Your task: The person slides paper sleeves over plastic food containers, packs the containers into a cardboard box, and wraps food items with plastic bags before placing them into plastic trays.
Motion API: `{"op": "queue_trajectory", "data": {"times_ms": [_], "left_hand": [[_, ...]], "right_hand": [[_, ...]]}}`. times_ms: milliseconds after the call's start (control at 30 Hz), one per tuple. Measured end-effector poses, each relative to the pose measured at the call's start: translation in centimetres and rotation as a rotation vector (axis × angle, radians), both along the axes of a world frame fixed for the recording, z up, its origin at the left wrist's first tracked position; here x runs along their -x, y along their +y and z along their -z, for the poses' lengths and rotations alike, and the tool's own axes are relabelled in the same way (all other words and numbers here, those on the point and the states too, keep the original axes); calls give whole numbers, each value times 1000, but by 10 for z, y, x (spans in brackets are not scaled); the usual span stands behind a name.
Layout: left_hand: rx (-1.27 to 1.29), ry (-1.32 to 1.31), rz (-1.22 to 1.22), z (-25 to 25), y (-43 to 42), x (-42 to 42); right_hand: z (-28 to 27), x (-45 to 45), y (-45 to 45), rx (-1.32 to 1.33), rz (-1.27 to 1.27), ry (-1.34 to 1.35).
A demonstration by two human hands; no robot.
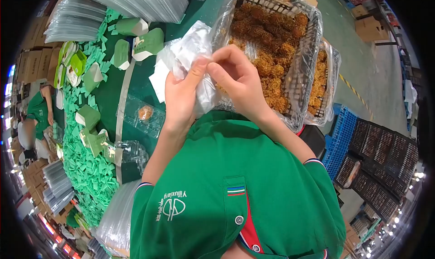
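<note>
- Left hand (pixel 182 89) clamped on crumpled translucent white plastic film (pixel 194 45), near the right edge of the green bench (pixel 141 87)
- Right hand (pixel 240 80) at the film; pinch: cannot tell
- Black latticed crate (pixel 297 89) beside

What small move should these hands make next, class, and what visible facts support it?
Probably, the right hand should gently spread the thin white plastic outward: it looks crumpled, the left hand already holds it, and the right hand is close beside the left thumb.
</note>
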State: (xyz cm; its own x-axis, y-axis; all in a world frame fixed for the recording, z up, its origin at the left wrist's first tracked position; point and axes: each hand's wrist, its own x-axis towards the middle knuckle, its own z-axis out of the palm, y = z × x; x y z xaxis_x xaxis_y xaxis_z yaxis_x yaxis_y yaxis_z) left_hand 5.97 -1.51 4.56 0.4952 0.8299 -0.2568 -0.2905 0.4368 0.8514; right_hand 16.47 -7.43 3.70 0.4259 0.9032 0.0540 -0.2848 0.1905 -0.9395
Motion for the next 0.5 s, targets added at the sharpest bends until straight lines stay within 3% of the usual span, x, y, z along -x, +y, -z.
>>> {"op": "queue_trajectory", "data": {"times_ms": [33,133,267,367,467,500], "left_hand": [[17,6,21,-2,0,2],[61,-18,1,-8,0,3],[132,-72,-40,-8,3,10],[184,-44,-52,-3,8,14],[120,-1,-34,-2,7,13],[85,20,-25,-3,5,13]], "right_hand": [[1,0,-1,14,-11,-64],[3,-8,-1,24,21,160],[8,-15,-5,4,42,210],[14,-25,-5,70,132,118],[13,-32,-8,-47,331,-347],[6,-36,-12,-132,348,-645]]}}
